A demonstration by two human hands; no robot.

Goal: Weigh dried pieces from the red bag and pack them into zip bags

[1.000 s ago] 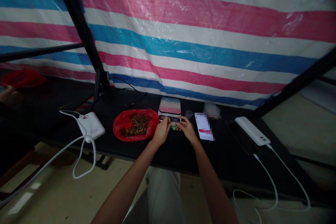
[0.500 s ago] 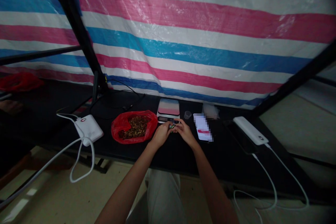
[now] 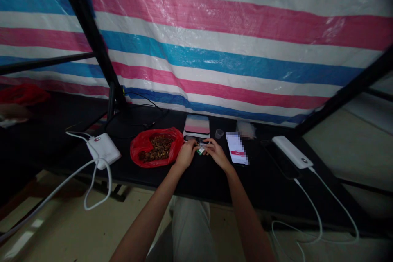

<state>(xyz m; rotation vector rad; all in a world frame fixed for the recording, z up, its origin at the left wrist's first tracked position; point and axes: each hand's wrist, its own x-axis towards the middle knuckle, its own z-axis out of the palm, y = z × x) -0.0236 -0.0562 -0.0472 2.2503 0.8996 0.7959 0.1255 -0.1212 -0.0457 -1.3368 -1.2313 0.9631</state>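
Note:
Both hands meet at the near edge of a small white kitchen scale [image 3: 197,124] whose top mirrors the striped sheet. My left hand [image 3: 186,153] pinches one side of a small green-and-white item [image 3: 201,150], and my right hand [image 3: 216,152] grips its other side. It is too small to tell its kind, and fingers cover part of it. Just left of my left hand lies an open red plastic bag [image 3: 178,141] with many small brown pieces [image 3: 159,147] in it. A small clear cup [image 3: 219,133] stands beyond my right hand.
A lit phone [image 3: 237,148] and a clear plastic bag [image 3: 245,129] lie to the right. Further right are a white power bank [image 3: 291,152] and a dark phone [image 3: 281,159] with cables. Another white power bank [image 3: 104,150] sits left, near a black frame post [image 3: 92,35]. Another person's hand [image 3: 14,112] shows far left.
My fingers have shifted around the small item, and more of its green-and-white surface shows now. At far left, the other person's hand has moved and blurred.

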